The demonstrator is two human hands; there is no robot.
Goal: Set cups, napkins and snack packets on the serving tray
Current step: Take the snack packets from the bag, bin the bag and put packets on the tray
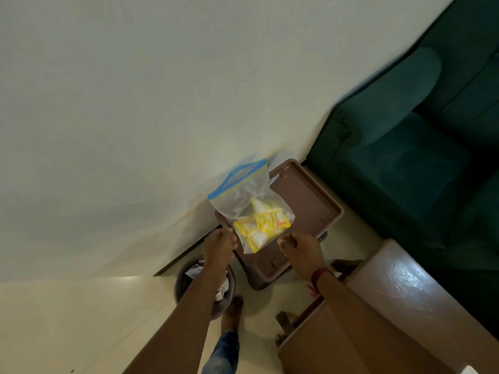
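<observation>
Danger of zip bag of snack packets sliding off serving tray toward bin on any tilt, left hand and right hand gripping only its rim.

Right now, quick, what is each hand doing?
Left hand: closed, gripping the brown rectangular plastic tray by its left rim.
Right hand: closed, gripping the tray's right rim.
</observation>
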